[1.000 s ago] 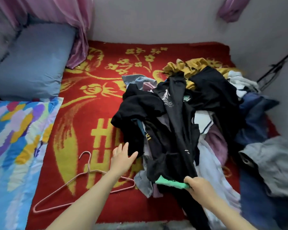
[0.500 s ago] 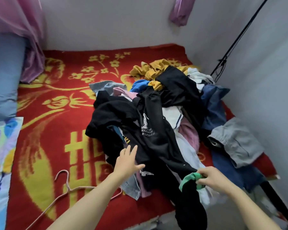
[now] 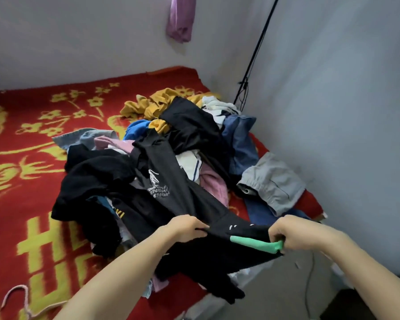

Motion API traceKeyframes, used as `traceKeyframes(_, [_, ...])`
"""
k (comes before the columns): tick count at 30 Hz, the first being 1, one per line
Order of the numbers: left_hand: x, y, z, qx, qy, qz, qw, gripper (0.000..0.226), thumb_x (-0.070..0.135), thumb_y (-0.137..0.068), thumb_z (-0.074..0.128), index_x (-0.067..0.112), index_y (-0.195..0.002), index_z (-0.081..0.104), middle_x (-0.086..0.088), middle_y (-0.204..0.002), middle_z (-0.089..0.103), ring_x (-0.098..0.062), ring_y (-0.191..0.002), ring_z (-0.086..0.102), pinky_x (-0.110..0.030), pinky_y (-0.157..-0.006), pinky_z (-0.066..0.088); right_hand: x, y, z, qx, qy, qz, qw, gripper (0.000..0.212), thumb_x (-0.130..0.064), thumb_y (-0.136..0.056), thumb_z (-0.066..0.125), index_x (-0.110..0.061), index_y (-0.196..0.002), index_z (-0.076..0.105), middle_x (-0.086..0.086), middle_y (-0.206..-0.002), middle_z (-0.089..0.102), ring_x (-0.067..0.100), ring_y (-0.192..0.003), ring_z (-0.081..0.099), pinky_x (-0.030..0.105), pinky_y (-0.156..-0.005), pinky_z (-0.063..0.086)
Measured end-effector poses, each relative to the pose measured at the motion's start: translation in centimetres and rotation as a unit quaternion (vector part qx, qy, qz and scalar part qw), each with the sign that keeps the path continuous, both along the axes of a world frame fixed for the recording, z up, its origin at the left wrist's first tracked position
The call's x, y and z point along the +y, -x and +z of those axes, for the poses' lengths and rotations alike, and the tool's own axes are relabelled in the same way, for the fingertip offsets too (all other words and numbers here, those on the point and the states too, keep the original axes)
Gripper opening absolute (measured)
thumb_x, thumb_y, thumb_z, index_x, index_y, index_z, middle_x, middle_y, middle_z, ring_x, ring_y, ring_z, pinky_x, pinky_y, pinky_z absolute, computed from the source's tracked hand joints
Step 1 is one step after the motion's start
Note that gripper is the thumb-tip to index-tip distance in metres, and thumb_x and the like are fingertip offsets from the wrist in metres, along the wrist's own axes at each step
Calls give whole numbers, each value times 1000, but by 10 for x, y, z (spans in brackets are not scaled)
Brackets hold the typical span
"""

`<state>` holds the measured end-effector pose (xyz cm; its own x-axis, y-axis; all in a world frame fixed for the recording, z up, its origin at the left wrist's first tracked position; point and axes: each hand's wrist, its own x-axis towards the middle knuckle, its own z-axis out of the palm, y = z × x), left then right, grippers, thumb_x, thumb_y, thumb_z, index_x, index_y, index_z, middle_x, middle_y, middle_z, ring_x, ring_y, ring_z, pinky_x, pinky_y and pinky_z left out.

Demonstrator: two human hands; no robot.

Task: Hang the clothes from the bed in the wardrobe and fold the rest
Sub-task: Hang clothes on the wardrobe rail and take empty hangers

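**Both hands on the black garment, near edge of the pile**

We see the left hand point(image 3: 185, 228) with fingers curled, pinching a fold of the black garment point(image 3: 162, 188). The right hand point(image 3: 293, 234) pinches the same garment at its green band point(image 3: 256, 244), fingers closed around the bunched end. The cloth is stretched between the two hands, and its lower part hangs past the bed's near edge. Its upper part, with a white printed logo, lies on the clothes pile point(image 3: 189, 144).

The pile sits on the red blanket point(image 3: 32, 181) with a yellow pattern, toward the bed's right side near the wall. In the pile:
- mustard garment point(image 3: 153, 105) at the far end
- blue garment point(image 3: 240, 139) on the right
- pink garment point(image 3: 213, 183) beside the logo
- grey shorts point(image 3: 273, 181) at the right edge, lying partly over dark blue cloth

A pink hanger point(image 3: 21, 301) lies on the blanket at lower left, well apart from both hands. A purple cloth point(image 3: 180, 19) hangs on the far wall. A black pole point(image 3: 256, 54) runs down the corner.
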<state>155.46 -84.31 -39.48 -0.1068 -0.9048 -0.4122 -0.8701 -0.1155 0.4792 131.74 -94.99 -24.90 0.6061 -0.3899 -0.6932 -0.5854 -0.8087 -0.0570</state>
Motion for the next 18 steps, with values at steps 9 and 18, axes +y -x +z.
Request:
traceKeyframes(9, [8, 59, -24, -14, -98, -55, 994, 49, 44, -94, 44, 29, -141, 40, 1, -145, 42, -23, -138, 27, -48, -111, 16, -64, 22, -131, 36, 69, -70, 995, 36, -10, -84, 49, -34, -110, 58, -9, -129, 56, 14, -121, 50, 30, -95, 34])
traceKeyframes(18, [-10, -50, -25, -172, 2, 231, 958, 61, 48, -96, 38, 32, -150, 14, 4, -158, 14, -17, -145, 7, -32, -114, 15, -94, -117, -215, -199, -74, -277, 937, 55, -26, -86, 59, -17, -138, 42, 7, -141, 43, 25, -129, 41, 34, -101, 39])
